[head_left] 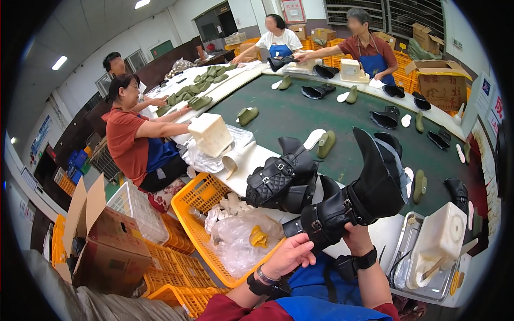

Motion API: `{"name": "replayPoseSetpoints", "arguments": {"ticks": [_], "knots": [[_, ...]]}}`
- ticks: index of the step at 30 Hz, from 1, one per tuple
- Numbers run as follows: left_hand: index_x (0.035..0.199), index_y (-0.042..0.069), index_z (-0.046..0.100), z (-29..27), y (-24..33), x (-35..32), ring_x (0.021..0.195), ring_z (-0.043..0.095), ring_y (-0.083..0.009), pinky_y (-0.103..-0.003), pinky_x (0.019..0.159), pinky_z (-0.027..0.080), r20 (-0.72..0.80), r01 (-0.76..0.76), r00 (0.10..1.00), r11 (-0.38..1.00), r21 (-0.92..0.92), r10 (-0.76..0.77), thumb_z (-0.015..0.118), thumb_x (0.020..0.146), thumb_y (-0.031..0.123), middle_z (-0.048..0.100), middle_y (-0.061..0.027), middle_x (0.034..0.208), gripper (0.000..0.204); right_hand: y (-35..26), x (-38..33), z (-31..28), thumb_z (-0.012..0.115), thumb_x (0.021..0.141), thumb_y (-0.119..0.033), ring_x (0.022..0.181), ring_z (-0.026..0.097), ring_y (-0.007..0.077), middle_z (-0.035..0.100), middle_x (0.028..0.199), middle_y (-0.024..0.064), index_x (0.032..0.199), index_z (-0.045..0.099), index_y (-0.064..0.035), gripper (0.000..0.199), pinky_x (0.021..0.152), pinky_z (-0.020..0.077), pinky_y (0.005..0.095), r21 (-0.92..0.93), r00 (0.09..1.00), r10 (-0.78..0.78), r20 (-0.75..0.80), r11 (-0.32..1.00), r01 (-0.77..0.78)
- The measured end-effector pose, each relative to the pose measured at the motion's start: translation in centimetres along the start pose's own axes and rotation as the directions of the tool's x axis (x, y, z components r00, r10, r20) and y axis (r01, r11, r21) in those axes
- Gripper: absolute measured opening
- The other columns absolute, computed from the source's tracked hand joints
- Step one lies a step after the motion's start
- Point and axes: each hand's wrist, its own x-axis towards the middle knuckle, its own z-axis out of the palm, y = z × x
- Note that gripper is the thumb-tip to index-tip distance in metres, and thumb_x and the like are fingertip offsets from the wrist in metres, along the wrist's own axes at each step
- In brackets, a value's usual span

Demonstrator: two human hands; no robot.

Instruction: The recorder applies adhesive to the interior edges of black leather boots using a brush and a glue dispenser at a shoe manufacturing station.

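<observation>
A black buckled boot [323, 221] is tilted over the near edge of the table, its wide shaft opening up to the right. My right hand [357, 239] is closed around the underside of the boot near its ankle straps. Just below the boot's lower left end, my left hand [292, 257] has its fingers apart, with nothing in it; whether a fingertip touches the boot I cannot tell. Right behind the held boot lie more black boots, one with a quilted, buckled upper [281, 179]. Next to them are a white insole [314, 139] and an olive-green shoe last [326, 144].
A green conveyor belt [278, 115] carries boots, lasts and insoles. At right, a white tub with a brush [436, 241] sits on a metal tray [407, 235]. A yellow crate [187, 214] holding plastic bags stands left of me, beside a cardboard box [115, 246]. Several co-workers surround the table.
</observation>
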Motion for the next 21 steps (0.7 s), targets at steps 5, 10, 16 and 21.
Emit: {"name": "replayPoseSetpoints", "arguments": {"ticks": [5, 10, 16, 21], "knots": [[0.129, 0.003, 0.040, 0.0, -0.2, 0.2, 0.089, 0.064, -0.0226, -0.022, 0.060, 0.051, 0.017, 0.031, 0.999, 0.998, -0.060, -0.030, 0.049, 0.093, 0.012, 0.053, -0.0075, 0.120, 0.038, 0.5, 0.5, -0.6, 0.070, 0.072, 0.000, 0.107, 0.053, 0.0187, 0.056, 0.114, 0.0031, 0.118, 0.052, -0.0069, 0.050, 0.094, 0.0437, 0.0353, -0.003, 0.999, -0.035, -0.009, 0.999, 0.035], [0.132, 0.003, 0.037, 0.8, -0.6, 0.5, 0.101, 0.059, -0.0248, -0.028, 0.074, 0.052, 0.022, -0.019, 1.000, 0.993, -0.118, 0.021, 0.048, 0.094, 0.014, 0.050, -0.0093, 0.127, 0.041, 0.4, 0.6, 0.0, 0.071, 0.074, -0.005, 0.107, 0.054, 0.0191, 0.056, 0.113, 0.0039, 0.118, 0.052, -0.0063, 0.048, 0.094, 0.0440, 0.0352, 0.025, 0.998, -0.010, -0.066, 1.000, 0.012], [0.128, 0.005, 0.044, 0.7, -1.3, 1.0, 0.105, 0.056, -0.0212, -0.031, 0.085, 0.047, -0.005, -0.094, 0.996, 0.988, -0.119, 0.094, 0.049, 0.095, 0.020, 0.053, -0.0091, 0.124, 0.037, 0.5, 0.6, 1.9, 0.077, 0.071, -0.018, 0.110, 0.053, 0.0188, 0.055, 0.118, 0.0050, 0.122, 0.049, -0.0042, 0.060, 0.096, 0.0424, 0.0346, 0.006, 0.999, -0.001, 0.043, 1.000, 0.001], [0.120, 0.002, 0.050, -0.2, -0.8, 0.5, 0.096, 0.059, -0.0201, -0.032, 0.085, 0.047, -0.087, -0.223, 0.973, 0.970, -0.099, 0.215, 0.053, 0.092, 0.024, 0.058, -0.0113, 0.113, 0.036, 0.4, 0.9, 1.9, 0.079, 0.069, -0.017, 0.115, 0.049, 0.0195, 0.049, 0.128, 0.0069, 0.128, 0.043, -0.0025, 0.071, 0.099, 0.0384, 0.0344, -0.129, 0.989, 0.075, 0.129, 0.990, -0.058]]}}
